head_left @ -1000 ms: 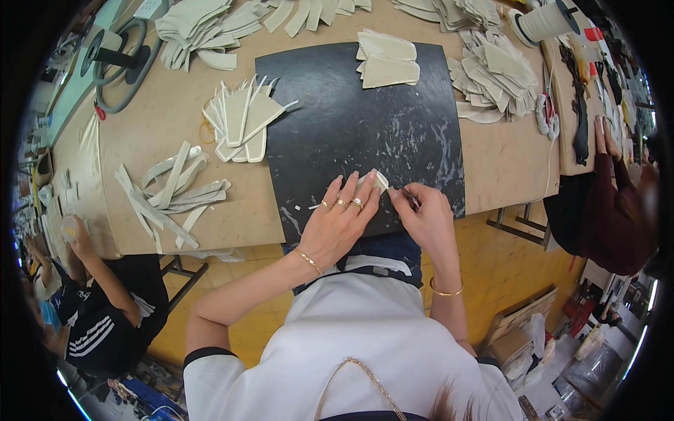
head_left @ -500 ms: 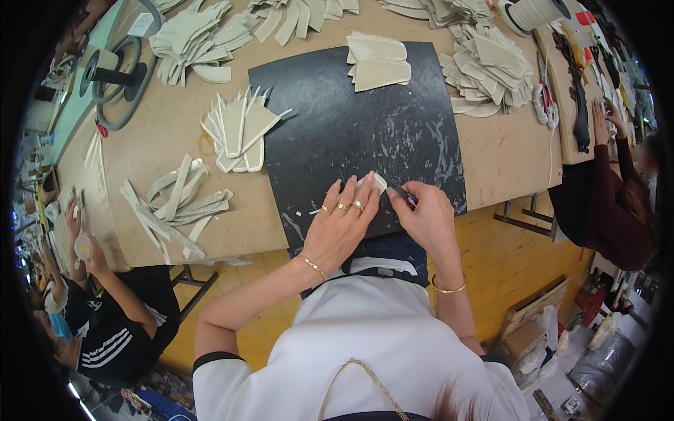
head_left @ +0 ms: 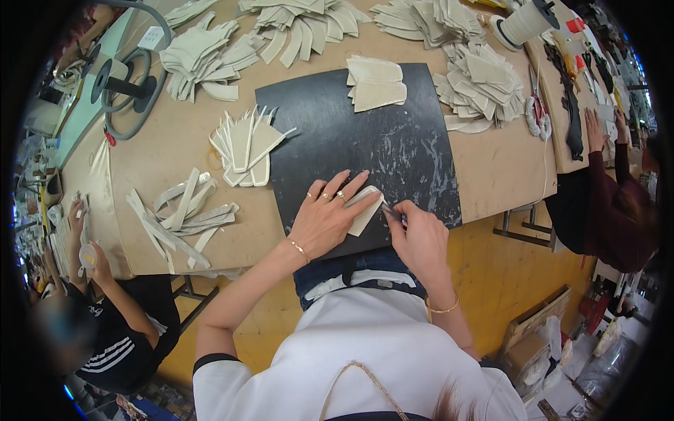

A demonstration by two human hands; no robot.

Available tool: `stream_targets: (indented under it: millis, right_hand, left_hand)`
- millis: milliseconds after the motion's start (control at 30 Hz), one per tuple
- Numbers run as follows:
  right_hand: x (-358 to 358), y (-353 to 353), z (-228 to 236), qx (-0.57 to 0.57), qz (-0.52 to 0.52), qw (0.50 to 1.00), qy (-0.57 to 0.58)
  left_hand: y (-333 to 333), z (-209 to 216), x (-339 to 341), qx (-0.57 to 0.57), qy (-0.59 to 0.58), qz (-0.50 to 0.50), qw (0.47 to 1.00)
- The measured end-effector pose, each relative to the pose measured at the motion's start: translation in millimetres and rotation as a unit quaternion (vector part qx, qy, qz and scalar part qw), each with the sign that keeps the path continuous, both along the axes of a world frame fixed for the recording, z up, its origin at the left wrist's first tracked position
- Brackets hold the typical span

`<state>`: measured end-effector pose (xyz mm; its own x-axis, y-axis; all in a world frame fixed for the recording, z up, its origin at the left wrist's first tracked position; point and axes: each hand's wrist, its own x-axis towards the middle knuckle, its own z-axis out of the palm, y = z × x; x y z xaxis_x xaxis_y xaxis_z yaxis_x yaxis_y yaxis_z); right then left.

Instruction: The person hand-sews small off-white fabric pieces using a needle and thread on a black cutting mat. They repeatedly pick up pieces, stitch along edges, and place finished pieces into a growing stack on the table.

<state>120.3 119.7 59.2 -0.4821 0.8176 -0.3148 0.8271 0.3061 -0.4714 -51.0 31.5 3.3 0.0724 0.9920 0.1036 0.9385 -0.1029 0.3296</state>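
Note:
My left hand [head_left: 325,216] lies with its fingers stretched out, its index finger pressing on a cream, flat, tapered piece [head_left: 363,221] with a pale raised border. The piece rests near the front edge of the dark cutting mat [head_left: 330,151]. My right hand [head_left: 420,237] is closed around a small dark tool [head_left: 395,213]. The tool's narrow tip is at the right edge of the cream piece; its exact kind is hard to make out, as fingers cover most of it.
Two cream pieces [head_left: 375,84] lie at the mat's far edge. Bordered pieces [head_left: 242,147] and loose strips [head_left: 184,214] sit to the left. Stacks [head_left: 481,81], red-handled scissors [head_left: 536,112] and a spool [head_left: 523,24] are farther right. Co-workers' hands [head_left: 98,261] show at both sides.
My left hand has shifted left, its index finger now apart from the others and more of the cream piece uncovered. My right hand has turned, showing more of the tool. The whole view has shifted slightly.

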Motion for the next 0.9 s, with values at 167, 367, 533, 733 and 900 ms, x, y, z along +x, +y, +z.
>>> stream_targets:
  millis: [167, 367, 533, 733, 900]
  right_hand:
    - [-2, 4, 2, -0.045, -0.025, 0.999, -0.004]
    - [-4, 14, 3, -0.068, -0.015, 0.997, -0.027]
    - [-6, 24, 3, -0.049, -0.005, 0.999, 0.021]
    - [-10, 61, 9, -0.13, 0.092, 0.986, 0.042]
    - [-33, 75, 8, -0.097, 0.134, 0.986, 0.019]
  left_hand:
    - [-3, -3, 8, 0.012, 0.011, 0.038, 0.999]
    - [-5, 3, 9, -0.018, -0.019, 0.077, 0.997]
    - [-4, 11, 19, -0.005, 0.066, 0.126, 0.99]
    - [-9, 23, 18, -0.024, 0.064, 0.211, 0.975]
    - [-14, 9, 0, 0.028, 0.005, 0.05, 0.998]
